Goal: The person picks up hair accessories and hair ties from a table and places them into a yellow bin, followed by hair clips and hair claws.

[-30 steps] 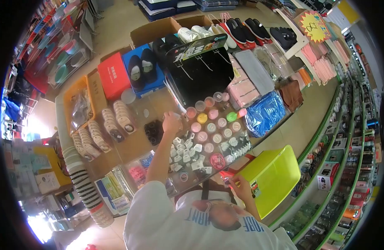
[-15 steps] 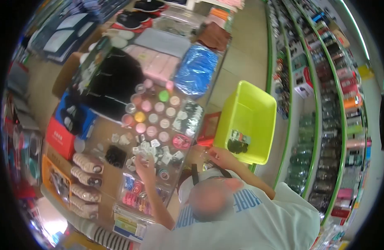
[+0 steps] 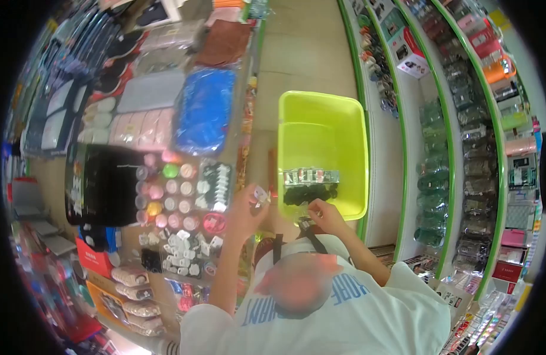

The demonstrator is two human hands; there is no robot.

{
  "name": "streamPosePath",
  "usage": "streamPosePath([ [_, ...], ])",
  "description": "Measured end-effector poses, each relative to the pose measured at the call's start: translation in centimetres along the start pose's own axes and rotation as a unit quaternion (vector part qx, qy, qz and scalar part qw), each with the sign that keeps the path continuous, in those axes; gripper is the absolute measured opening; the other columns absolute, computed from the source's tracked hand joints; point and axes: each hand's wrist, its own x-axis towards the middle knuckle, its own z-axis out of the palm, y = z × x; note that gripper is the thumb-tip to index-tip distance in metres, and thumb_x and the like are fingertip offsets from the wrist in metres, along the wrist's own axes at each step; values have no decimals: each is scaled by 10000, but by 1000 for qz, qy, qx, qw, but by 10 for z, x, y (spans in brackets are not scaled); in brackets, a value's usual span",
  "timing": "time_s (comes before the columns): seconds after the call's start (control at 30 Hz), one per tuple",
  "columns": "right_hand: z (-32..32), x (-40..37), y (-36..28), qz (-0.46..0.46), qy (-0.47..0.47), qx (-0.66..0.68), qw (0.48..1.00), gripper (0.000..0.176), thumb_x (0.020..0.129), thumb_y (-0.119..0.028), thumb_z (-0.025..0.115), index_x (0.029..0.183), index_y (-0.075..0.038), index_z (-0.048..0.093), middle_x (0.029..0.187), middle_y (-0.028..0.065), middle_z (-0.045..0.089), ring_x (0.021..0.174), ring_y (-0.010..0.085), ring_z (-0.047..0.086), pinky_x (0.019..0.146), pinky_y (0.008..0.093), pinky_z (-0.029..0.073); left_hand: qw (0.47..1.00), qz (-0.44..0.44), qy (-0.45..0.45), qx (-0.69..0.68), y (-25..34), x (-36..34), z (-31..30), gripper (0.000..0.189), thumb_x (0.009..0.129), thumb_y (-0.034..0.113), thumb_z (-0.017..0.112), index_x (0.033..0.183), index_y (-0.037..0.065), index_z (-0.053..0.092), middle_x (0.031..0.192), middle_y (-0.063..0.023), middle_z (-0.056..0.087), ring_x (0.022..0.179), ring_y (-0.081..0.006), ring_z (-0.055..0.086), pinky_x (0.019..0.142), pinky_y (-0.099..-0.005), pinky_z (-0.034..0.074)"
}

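My left hand [image 3: 248, 208] is between the table edge and the yellow-green basket, its fingers closed on a small white item [image 3: 262, 196]. Near the basket's front rim, my right hand [image 3: 324, 215] pinches a small clear plastic piece [image 3: 303, 209]. Inside the yellow-green basket [image 3: 321, 109] lie a silvery packet [image 3: 311, 176] and a dark bundle [image 3: 311, 193]. On the table, a pile of small white items [image 3: 179, 251] sits below rows of round coloured jars [image 3: 179, 204].
A blue plastic-wrapped package [image 3: 205, 109], folded brown cloth [image 3: 224, 42], black cloth [image 3: 110, 183] and wrapped beige packs [image 3: 131, 293] cover parts of the table. Green-edged shelves with bottles [image 3: 432, 177] run along the right. The aisle floor [image 3: 302, 53] lies beyond the basket.
My left hand has moved from the pile of white items toward the basket, now with a white item in its fingers. The view has shifted, bringing the basket nearer the centre.
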Motion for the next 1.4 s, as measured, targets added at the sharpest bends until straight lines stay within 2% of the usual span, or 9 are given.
streamPosePath([
  [0.23, -49, 57, 152, 78, 93, 62, 991, 134, 880, -112, 642, 954, -15, 587, 795, 113, 654, 710, 222, 638, 674, 332, 513, 993, -12, -116, -13, 42, 106, 133, 519, 815, 173, 738, 1261, 39, 508, 1090, -152, 579, 903, -262, 643, 773, -351, 533],
  [0.47, -23, 198, 310, 229, 115, 144, 956, 151, 864, -139, 648, 919, -7, 596, 803, 128, 669, 740, 243, 665, 692, 352, 519, 994, -31, -57, 88, -104, 198, 307, 564, 786, 149, 735, 1270, 7, 483, 1188, -218, 529, 986, -395, 605, 837, -444, 512],
  [0.67, 16, 282, 359, 136, 99, 98, 981, 161, 853, -115, 643, 972, -6, 633, 841, 156, 680, 789, 298, 671, 711, 383, 521, 939, -157, -177, 251, -165, 251, 363, 380, 859, 45, 549, 1228, -31, 500, 1195, -237, 525, 1032, -431, 586, 856, -489, 507],
  [0.77, 26, 292, 359, 131, 55, 109, 984, 166, 850, -108, 641, 991, -21, 640, 863, 160, 678, 809, 303, 665, 729, 381, 520, 923, -130, -175, 316, -171, 245, 361, 389, 861, 9, 486, 1246, -46, 498, 1237, -254, 517, 1055, -435, 574, 887, -490, 492],
  [0.87, 33, 305, 354, 129, 26, 101, 986, 165, 850, -110, 635, 994, -28, 639, 899, 160, 675, 843, 294, 657, 771, 379, 515, 891, -123, -180, 397, -171, 212, 358, 649, 753, 92, 695, 1338, -22, 436, 1350, -281, 421, 1196, -449, 484, 1004, -476, 430],
  [1.03, 63, 325, 355, 51, 46, 20, 997, 163, 843, -161, 645, 970, -67, 685, 980, 168, 681, 908, 366, 634, 824, 442, 503, 961, -89, -167, 202, -91, 151, 309, 537, 816, 156, 698, 1290, 37, 475, 1336, -253, 411, 1170, -451, 500, 952, -473, 472],
  [1.1, 87, 339, 395, -172, 15, -164, 971, 161, 802, -198, 670, 918, -98, 717, 1007, 189, 670, 969, 354, 618, 875, 454, 478, 971, -116, -170, 124, -39, 130, 275, 470, 851, 170, 677, 1267, 60, 487, 1324, -223, 424, 1138, -433, 529, 932, -457, 485],
  [1.27, 34, 300, 325, 74, 25, -67, 995, 614, 714, -293, 806, 1180, 48, 598, 1191, 267, 595, 1137, 400, 554, 1001, 451, 435, 981, -141, -114, 68, 11, 56, 219, 394, 881, 175, 651, 1232, 82, 498, 1290, -179, 449, 1065, -369, 578, 893, -431, 497],
  [1.4, 4, 235, 323, 87, 47, -43, 994, 414, 802, -157, 676, 1166, 21, 591, 1160, 245, 599, 1082, 372, 574, 923, 441, 471, 981, -174, -81, 39, 2, -3, 187, 382, 892, 225, 614, 1230, 90, 498, 1281, -169, 469, 1068, -366, 578, 887, -450, 491],
])
